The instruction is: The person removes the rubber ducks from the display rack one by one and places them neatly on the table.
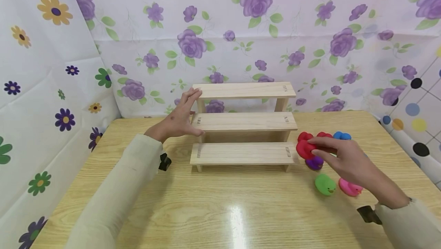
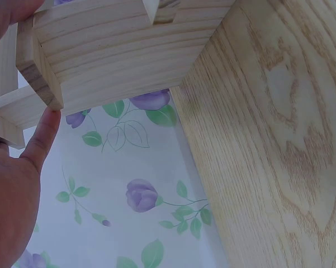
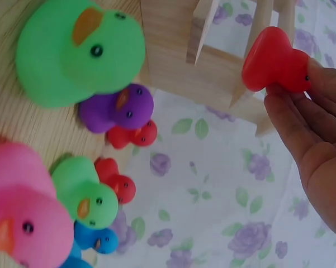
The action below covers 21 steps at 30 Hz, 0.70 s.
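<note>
A three-tier wooden shelf [image 1: 241, 154] stands on the table. At its left end, my left hand [image 1: 176, 121] holds the frame. In the left wrist view, the thumb and one finger lie at opposite edges of a board end [image 2: 42, 75]. My right hand [image 1: 353, 161], right of the shelf, pinches a red rubber duck [image 3: 271, 60] between thumb and fingers, raised above the tabletop. Below and around it sit more ducks: a purple duck [image 1: 314, 163], a green duck [image 1: 325, 184], a pink duck [image 1: 350, 187] and a blue duck [image 1: 342, 135]. My hand partly hides the group.
The wood-grain table [image 1: 193, 207] supports everything. A purple-flowered sheet [image 1: 220, 50] hangs behind the shelf. To the left is a white sheet with daisies [image 1: 51, 88], and a dotted sheet [image 1: 420, 115] borders the right side. More red ducks [image 3: 116, 181] sit at the back of the group.
</note>
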Tool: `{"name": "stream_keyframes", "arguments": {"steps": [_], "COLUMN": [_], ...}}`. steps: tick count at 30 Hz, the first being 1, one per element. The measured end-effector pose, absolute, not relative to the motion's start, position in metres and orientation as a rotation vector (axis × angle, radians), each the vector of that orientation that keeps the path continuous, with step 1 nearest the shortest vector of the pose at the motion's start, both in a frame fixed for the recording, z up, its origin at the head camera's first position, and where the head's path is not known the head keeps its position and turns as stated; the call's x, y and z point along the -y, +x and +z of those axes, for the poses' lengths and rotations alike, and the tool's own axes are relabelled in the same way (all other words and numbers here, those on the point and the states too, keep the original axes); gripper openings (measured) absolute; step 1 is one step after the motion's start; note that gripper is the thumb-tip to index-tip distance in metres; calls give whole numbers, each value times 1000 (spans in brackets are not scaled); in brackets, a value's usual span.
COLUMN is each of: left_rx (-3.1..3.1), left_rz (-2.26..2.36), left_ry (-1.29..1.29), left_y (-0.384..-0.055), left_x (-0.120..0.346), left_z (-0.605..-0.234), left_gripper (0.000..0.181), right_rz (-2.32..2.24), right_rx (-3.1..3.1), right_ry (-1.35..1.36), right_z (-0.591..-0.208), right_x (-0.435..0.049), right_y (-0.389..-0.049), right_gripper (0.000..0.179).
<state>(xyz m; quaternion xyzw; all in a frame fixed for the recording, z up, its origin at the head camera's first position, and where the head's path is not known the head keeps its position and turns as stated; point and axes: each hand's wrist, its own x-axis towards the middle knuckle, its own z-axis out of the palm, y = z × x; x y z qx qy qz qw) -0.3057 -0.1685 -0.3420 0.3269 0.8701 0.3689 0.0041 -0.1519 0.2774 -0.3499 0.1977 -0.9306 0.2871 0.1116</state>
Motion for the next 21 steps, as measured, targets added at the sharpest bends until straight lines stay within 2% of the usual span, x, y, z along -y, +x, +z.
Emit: {"name": "stream_keyframes", "arguments": {"steps": [21], "left_rx": [-2718], "left_rz": [1162], "left_ry": [1008], "left_y": [-305], "left_x": [169], "left_z": [-341], "left_gripper": [124], "right_rz": [637], "right_rx": [2820], "right_ry": [368], "right_z": [-349], "right_x": [-335], "right_y": [-131], "right_gripper": [35]}}
